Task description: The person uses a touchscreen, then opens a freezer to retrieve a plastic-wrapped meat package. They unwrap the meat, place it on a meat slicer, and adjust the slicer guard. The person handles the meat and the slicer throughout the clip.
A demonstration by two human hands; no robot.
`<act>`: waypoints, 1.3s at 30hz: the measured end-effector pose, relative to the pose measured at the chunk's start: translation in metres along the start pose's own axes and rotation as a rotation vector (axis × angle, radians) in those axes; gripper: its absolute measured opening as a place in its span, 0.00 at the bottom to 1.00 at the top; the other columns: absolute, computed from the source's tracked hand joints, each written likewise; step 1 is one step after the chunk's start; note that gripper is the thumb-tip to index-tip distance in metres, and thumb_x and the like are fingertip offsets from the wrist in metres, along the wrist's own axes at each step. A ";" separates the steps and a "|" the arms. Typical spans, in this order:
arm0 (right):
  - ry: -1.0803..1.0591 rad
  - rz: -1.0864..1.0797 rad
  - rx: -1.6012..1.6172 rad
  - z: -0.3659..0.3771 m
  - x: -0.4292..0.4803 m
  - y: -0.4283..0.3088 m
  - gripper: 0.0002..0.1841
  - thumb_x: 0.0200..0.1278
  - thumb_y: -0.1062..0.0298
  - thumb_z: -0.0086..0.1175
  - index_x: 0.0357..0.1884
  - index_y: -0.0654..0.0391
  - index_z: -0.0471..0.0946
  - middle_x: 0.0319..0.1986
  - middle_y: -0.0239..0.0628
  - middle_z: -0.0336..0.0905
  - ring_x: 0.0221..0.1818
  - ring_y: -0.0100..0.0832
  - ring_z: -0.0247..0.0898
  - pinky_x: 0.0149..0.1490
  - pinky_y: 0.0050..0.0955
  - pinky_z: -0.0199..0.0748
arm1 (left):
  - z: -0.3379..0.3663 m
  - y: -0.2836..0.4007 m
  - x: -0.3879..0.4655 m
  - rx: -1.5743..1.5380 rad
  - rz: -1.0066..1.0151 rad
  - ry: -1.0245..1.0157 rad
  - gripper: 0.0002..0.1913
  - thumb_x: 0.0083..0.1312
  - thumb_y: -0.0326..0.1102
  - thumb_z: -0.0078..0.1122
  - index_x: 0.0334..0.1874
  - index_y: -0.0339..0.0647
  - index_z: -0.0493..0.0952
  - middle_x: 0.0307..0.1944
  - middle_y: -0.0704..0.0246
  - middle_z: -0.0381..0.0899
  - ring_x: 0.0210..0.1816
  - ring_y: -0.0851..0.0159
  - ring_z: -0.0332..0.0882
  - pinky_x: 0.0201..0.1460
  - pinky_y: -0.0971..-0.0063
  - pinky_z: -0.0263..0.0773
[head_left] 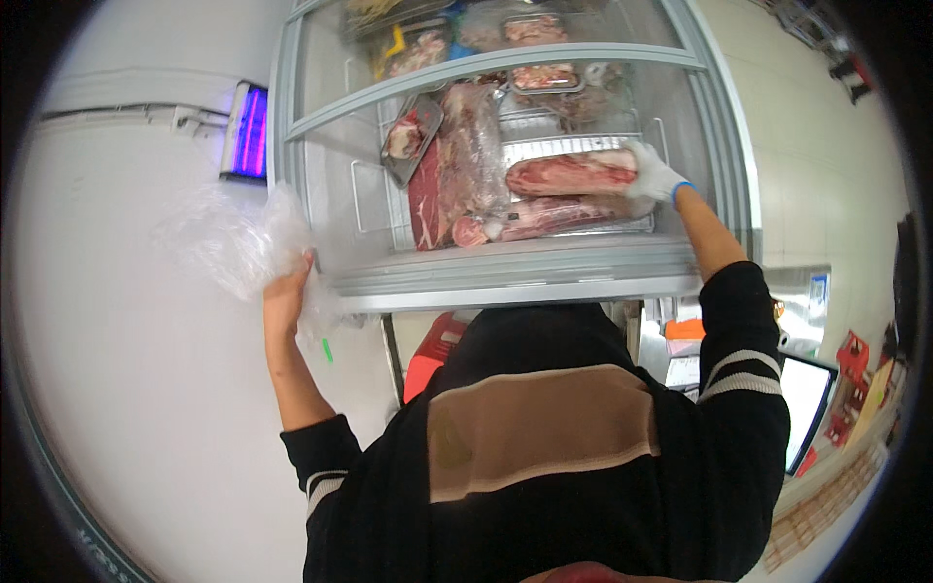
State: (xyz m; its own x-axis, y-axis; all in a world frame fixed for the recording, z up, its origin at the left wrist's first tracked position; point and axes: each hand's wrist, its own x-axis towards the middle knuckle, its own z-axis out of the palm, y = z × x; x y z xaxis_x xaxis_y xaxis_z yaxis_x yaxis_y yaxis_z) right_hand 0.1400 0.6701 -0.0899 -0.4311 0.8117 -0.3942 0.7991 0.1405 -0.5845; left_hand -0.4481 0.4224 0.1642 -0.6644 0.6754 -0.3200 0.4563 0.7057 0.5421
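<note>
Inside a glass-topped chest freezer (342, 218) lies a long piece of raw meat (572, 173). My right hand (654, 173), in a white glove with a blue cuff, is closed around its right end. A second, film-wrapped length of meat (561, 217) rests just in front of it. Larger wrapped slabs (470, 146) fill the middle left, beside a dark red cut (426, 200) and a tilted tray of meat (410, 138). My bare left hand (290, 280), outside the freezer's left edge, grips a crumpled clear plastic bag (226, 237).
A sliding glass lid (503, 33) covers the far part, over trays of cut meat (536, 30). The freezer's front rim (525, 291) runs close against my body. A purple-lit lamp (250, 131) hangs on the left wall. To the right stand a screen (807, 408) and red racks (851, 357).
</note>
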 end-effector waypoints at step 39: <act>-0.529 -0.822 0.612 0.275 -0.240 -0.429 0.65 0.49 0.56 0.79 0.85 0.65 0.49 0.81 0.52 0.54 0.83 0.44 0.51 0.83 0.39 0.50 | 0.067 -0.227 -0.259 -2.001 0.077 -0.289 0.39 0.64 0.22 0.55 0.81 0.42 0.59 0.71 0.58 0.73 0.73 0.53 0.72 0.78 0.54 0.66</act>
State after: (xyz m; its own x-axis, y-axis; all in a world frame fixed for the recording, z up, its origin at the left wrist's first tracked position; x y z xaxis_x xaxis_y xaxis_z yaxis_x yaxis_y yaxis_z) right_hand -0.2145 0.2593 0.0602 -0.9646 0.2431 0.1022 -0.0797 0.1007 -0.9917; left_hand -0.3397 0.1017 0.0719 -0.4911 0.8376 -0.2394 -0.8294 -0.3655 0.4225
